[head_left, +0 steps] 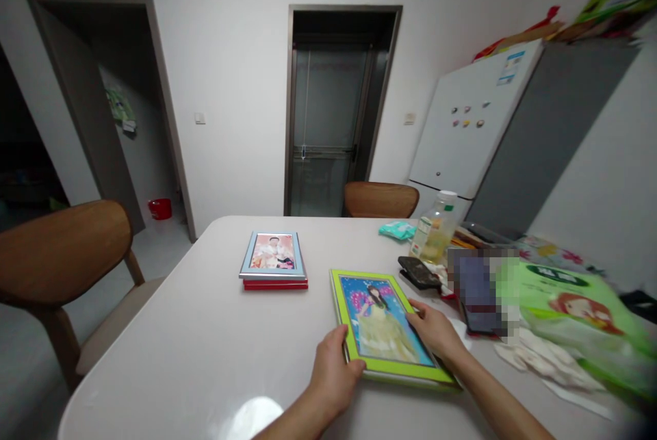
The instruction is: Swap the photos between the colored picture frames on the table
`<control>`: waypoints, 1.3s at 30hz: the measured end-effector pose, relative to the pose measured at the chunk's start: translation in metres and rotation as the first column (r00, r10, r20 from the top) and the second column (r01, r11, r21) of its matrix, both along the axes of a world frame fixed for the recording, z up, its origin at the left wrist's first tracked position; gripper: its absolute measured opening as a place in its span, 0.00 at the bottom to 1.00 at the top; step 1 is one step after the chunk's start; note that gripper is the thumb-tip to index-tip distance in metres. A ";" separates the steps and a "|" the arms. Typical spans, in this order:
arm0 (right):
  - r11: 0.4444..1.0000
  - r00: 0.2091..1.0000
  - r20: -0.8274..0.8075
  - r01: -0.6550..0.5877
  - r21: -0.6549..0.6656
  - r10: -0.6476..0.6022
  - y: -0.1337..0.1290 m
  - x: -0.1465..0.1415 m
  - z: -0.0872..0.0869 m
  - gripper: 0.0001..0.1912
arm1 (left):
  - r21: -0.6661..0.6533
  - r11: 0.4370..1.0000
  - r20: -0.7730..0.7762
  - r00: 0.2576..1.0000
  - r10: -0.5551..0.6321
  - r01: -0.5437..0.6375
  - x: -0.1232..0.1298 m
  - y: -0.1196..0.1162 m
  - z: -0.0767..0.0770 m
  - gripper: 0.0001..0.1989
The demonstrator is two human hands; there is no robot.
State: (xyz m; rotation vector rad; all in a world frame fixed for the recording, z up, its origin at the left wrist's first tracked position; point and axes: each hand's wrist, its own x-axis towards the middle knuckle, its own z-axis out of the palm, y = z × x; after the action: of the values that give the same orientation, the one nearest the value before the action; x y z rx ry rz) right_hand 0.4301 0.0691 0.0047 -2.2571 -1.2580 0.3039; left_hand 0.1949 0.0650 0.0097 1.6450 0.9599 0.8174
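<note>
A picture frame (380, 375) with a bright green border lies between my hands over the near right part of the table, its picture of a figure in a pale yellow dress facing up. My left hand (332, 370) grips its left near corner, thumb on the border. On its right edge my right hand (436, 334) is closed, with the thumb over the picture side and the other fingers partly hidden. To the left, a pale blue picture frame (273, 255) rests on top of a red item (275, 285) that looks like stacked red frames.
On the right of the white table (215, 344) are a plastic bottle (434, 228), a black wallet-like item (421, 272), a teal packet (397, 230), white gloves or cloth (547, 358) and a green package (575, 303). Wooden chairs (66, 248) stand at the left and far side.
</note>
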 end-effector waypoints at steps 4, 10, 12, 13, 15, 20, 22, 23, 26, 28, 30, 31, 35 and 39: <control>1.000 0.992 0.126 0.006 -0.017 -0.004 0.004 0.008 -0.002 0.22 | 0.057 0.998 -0.053 0.998 0.016 -0.013 0.003 0.006 -0.001 0.23; 0.991 0.938 0.339 -0.100 0.087 0.065 0.017 -0.028 0.008 0.20 | 0.015 0.993 -0.039 0.992 0.119 -0.119 -0.039 0.025 -0.008 0.23; 0.949 0.892 0.417 -0.267 0.169 0.177 0.033 -0.072 0.017 0.19 | -0.016 0.982 0.010 0.982 0.187 -0.187 -0.058 0.036 -0.011 0.21; 0.910 0.864 0.426 -0.374 0.180 0.271 0.043 -0.097 0.022 0.18 | -0.036 0.974 0.037 0.974 0.225 -0.224 -0.068 0.042 -0.011 0.20; 0.817 0.780 0.453 -0.550 0.170 0.431 0.066 -0.149 0.030 0.20 | -0.080 0.953 0.096 0.949 0.301 -0.294 -0.085 0.052 -0.011 0.18; 0.788 0.734 0.489 -0.600 0.139 0.472 0.115 -0.218 0.040 0.17 | -0.217 0.898 0.259 0.864 0.432 -0.384 -0.119 0.062 -0.007 0.15; 0.777 0.714 0.495 -0.619 0.116 0.495 0.121 -0.223 0.041 0.11 | -0.303 0.868 0.308 0.822 0.479 -0.393 -0.127 0.061 -0.005 0.17; 0.768 0.702 0.498 -0.632 0.104 0.510 0.120 -0.224 0.041 0.10 | -0.352 0.852 0.329 0.801 0.500 -0.387 -0.129 0.061 -0.004 0.17; 0.731 0.656 0.511 -0.679 0.075 0.556 0.098 -0.230 0.039 0.11 | -0.481 0.811 0.397 0.742 0.541 -0.334 -0.130 0.058 0.000 0.16; 0.706 0.635 0.503 -0.705 0.068 0.586 0.073 -0.237 0.035 0.14 | -0.516 0.807 0.464 0.698 0.546 -0.288 -0.126 0.055 0.003 0.13; 0.670 0.637 0.446 -0.735 0.107 0.628 0.047 -0.243 0.031 0.15 | -0.514 0.812 0.533 0.639 0.554 -0.275 -0.120 0.050 0.007 0.11; 0.647 0.646 0.391 -0.748 0.149 0.656 0.036 -0.244 0.030 0.14 | -0.501 0.818 0.568 0.606 0.557 -0.282 -0.118 0.046 0.009 0.11; 0.641 0.694 -0.052 -0.631 0.437 0.719 0.008 -0.242 0.039 0.15 | -0.312 0.862 0.601 0.619 0.505 -0.401 -0.118 0.021 0.024 0.15; 0.777 0.473 -0.631 -0.230 0.585 0.615 -0.002 -0.231 0.063 0.28 | 0.113 0.888 0.362 0.851 0.381 -0.446 -0.132 -0.011 0.037 0.17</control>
State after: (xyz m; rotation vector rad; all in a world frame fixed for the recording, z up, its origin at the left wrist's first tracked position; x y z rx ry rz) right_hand 0.1989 0.0672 0.0682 -1.0936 -1.1801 1.0133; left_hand 0.0626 0.0543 0.0463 1.4073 1.0327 1.4762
